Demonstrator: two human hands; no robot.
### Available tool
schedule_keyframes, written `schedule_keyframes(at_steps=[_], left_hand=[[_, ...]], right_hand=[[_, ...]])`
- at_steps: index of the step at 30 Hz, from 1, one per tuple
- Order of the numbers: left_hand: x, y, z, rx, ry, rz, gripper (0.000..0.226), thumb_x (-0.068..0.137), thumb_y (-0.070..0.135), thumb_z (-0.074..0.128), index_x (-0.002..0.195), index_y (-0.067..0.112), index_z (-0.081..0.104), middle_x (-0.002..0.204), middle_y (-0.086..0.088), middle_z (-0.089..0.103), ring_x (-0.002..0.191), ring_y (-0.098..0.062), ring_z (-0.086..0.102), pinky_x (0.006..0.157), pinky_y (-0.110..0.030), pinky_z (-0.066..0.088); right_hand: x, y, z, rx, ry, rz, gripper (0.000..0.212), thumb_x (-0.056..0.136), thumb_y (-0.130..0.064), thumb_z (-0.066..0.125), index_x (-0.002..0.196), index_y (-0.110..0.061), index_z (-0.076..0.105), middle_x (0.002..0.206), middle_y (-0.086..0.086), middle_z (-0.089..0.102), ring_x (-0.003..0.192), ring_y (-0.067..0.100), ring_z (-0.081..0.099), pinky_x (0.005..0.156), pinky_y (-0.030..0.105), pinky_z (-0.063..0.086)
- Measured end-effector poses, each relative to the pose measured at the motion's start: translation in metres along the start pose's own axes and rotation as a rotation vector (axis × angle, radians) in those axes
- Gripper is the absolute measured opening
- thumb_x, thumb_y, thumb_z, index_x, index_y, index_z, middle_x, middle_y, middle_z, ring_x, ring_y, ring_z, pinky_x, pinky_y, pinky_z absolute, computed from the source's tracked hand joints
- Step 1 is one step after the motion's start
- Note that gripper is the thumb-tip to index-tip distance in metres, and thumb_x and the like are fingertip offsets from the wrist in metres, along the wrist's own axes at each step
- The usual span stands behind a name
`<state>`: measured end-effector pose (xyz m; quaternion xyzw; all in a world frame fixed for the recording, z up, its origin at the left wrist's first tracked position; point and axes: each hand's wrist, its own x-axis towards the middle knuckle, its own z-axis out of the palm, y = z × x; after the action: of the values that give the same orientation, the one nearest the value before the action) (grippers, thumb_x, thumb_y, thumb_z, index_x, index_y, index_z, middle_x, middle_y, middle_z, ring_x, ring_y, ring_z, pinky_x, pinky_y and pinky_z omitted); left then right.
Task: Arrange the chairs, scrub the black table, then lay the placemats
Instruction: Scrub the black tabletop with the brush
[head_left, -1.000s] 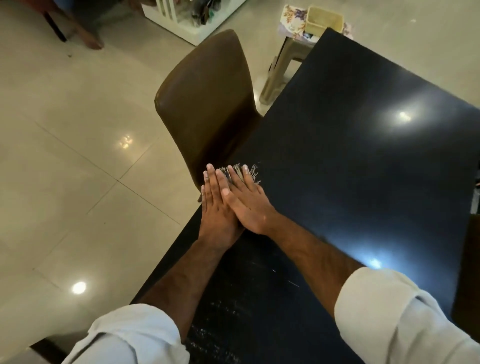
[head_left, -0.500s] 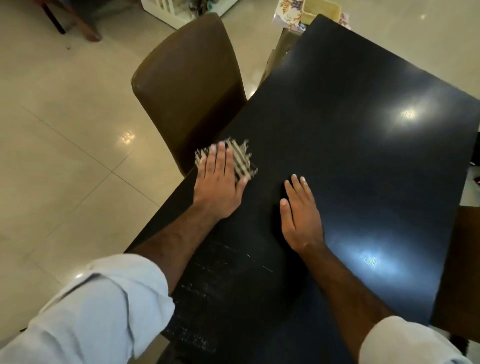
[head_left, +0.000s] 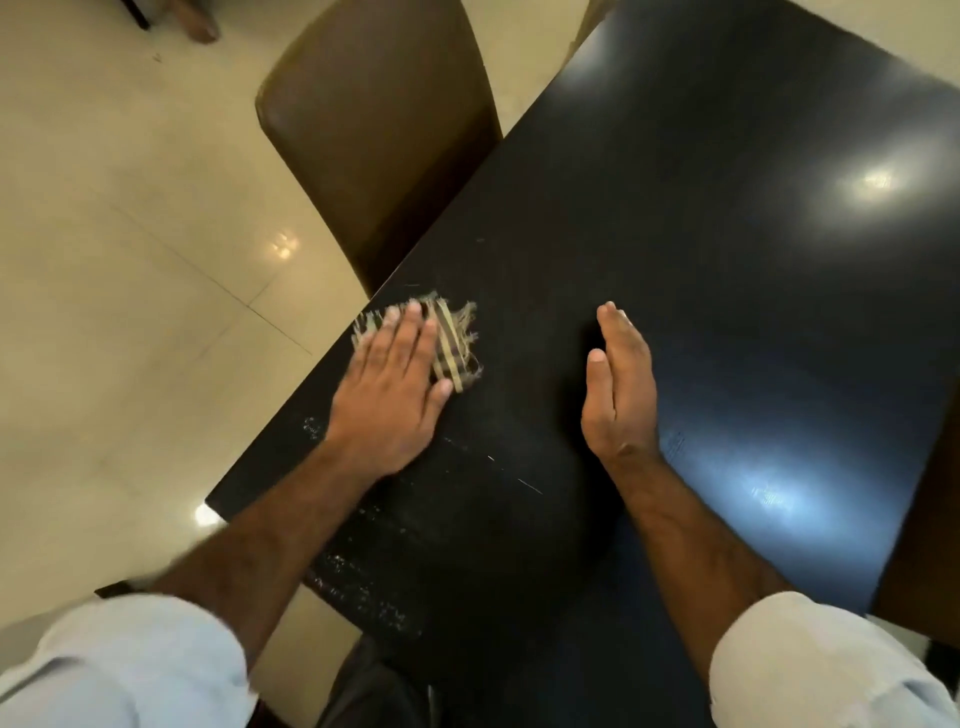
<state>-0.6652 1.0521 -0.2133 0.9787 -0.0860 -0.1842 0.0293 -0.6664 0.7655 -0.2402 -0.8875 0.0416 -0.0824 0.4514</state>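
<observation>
The black table (head_left: 727, 322) fills the middle and right of the head view. A small frayed striped cloth (head_left: 457, 345) lies near the table's left edge. My left hand (head_left: 387, 395) presses flat on the cloth, fingers spread over it. My right hand (head_left: 621, 384) rests on its edge on the bare tabletop, well to the right of the cloth, fingers straight and holding nothing. A brown chair (head_left: 379, 135) stands tucked against the table's left side, just beyond the cloth.
White scuff marks (head_left: 363, 577) speckle the near left corner of the table. Cream floor tiles (head_left: 130, 260) lie to the left. Something brown (head_left: 930, 519) borders the table's right edge. A foot (head_left: 197, 28) shows at the top left.
A second ago both hands lay stacked on the cloth. My right hand has come off and moved right onto the bare table. My left hand has kept sliding the cloth by the left edge.
</observation>
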Motion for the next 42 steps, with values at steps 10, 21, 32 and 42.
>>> schedule_keyframes(at_steps=[10,21,32,42], left_hand=[[0.046,0.093,-0.008,-0.064,0.090,0.166,0.080,0.114,0.057,0.026,0.176,0.016,-0.002,0.185,-0.010,-0.011,0.171,-0.031,-0.010,0.138,-0.055,0.006],[0.133,0.031,-0.047,-0.106,0.094,-0.066,0.083,0.114,0.062,0.025,0.176,0.017,-0.006,0.184,-0.010,-0.015,0.170,-0.030,-0.015,0.135,-0.049,-0.009],[0.002,0.052,0.002,-0.029,-0.010,0.227,0.080,0.113,0.063,0.019,0.174,0.023,-0.015,0.182,-0.002,-0.026,0.168,-0.022,-0.024,0.139,-0.051,-0.002],[-0.005,0.052,0.009,-0.074,0.096,-0.052,0.081,0.113,0.059,0.019,0.176,0.015,-0.005,0.184,-0.012,-0.015,0.170,-0.033,-0.014,0.138,-0.055,0.000]], right_hand=[[-0.001,-0.001,0.000,-0.055,-0.008,-0.021,0.057,0.112,-0.030,0.042,0.164,-0.006,0.049,0.171,0.007,0.047,0.163,0.018,0.035,0.134,0.046,0.030],[0.002,-0.001,0.003,-0.038,0.001,0.003,0.060,0.110,-0.032,0.043,0.165,-0.008,0.048,0.172,0.004,0.045,0.164,0.014,0.033,0.132,0.052,0.034],[0.003,-0.003,0.001,-0.084,-0.029,-0.014,0.061,0.109,-0.033,0.044,0.164,-0.007,0.048,0.173,0.007,0.044,0.164,0.018,0.033,0.134,0.048,0.030],[-0.059,-0.003,-0.028,-0.680,-0.295,-0.156,0.063,0.114,-0.045,0.026,0.167,-0.017,0.047,0.177,0.006,0.037,0.169,0.030,0.020,0.136,0.049,0.025]])
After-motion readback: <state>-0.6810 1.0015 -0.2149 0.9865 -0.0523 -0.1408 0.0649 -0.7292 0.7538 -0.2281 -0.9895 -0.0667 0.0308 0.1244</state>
